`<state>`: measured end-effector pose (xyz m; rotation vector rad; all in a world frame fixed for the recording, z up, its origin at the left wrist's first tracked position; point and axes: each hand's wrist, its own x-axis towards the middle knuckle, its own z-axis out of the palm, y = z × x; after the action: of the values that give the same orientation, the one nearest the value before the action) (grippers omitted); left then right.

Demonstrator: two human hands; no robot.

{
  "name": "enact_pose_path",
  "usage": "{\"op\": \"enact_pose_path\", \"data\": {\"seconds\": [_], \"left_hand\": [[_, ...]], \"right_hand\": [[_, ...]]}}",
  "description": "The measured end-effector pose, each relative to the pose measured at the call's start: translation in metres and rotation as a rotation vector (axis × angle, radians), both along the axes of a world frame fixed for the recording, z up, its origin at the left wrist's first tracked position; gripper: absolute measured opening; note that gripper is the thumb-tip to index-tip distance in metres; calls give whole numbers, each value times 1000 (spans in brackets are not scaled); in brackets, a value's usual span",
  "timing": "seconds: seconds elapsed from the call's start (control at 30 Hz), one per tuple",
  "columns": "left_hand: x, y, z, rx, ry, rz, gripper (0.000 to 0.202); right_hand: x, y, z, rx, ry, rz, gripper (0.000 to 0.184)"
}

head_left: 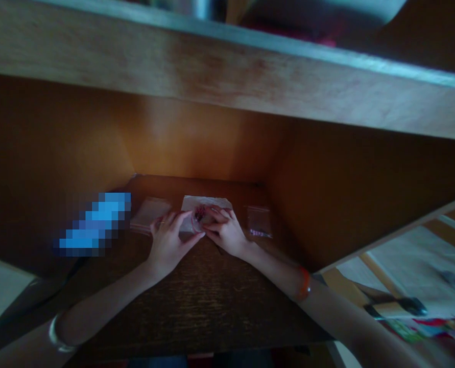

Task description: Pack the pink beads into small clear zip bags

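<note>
both hands are deep in the wooden recess, meeting right at the near edge of the white sheet [212, 202] that lies flat on the dark table [212, 301]. between them sits the small clear packet [199, 219], pink-red bits showing inside it, held just over that near edge of the sheet. the left hand [169, 240] comes at it from the left of the sheet, thumb stretched along the packet's lower side and fingers curled at its left edge, so the grip is closed around it. the right hand [225, 232] comes in from the right of the sheet, fingertips folded over the packet's top and right side, that grip narrowed down onto it too. the packet is squeezed between the two grips, the thumbs almost touching beneath it. it is too dim and small to tell whether the packet's underside touches the sheet.

just left of the sheet lies a flat clear bag [150, 212], apart from the left hand's knuckles. right of the sheet, a small zip bag [258, 221] lies on the table, near the right wrist but not touching it. an orange band [305, 284] rings the right forearm, a pale bangle [56, 337] the left.
</note>
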<state>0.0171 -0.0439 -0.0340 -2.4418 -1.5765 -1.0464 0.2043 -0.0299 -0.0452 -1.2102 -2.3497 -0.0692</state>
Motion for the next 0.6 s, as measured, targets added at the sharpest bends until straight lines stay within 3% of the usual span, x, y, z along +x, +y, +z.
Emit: {"op": "enact_pose_path", "data": {"seconds": [0.13, 0.23, 0.33, 0.5, 0.6], "left_hand": [[-1, 1, -2, -25, 16, -13, 44], [0, 2, -4, -51, 6, -93, 46], [2, 2, -5, -74, -4, -166, 48], [2, 3, -7, -83, -35, -180, 45], [1, 4, -7, -78, -58, -173, 44]], "right_hand": [[3, 1, -1, 45, 158, -12, 11], [5, 2, 0, 124, 362, -69, 10], [5, -1, 3, 163, 479, -30, 12], [1, -13, 11, 104, 425, 90, 19], [-2, -16, 14, 76, 330, 4, 26]]}}
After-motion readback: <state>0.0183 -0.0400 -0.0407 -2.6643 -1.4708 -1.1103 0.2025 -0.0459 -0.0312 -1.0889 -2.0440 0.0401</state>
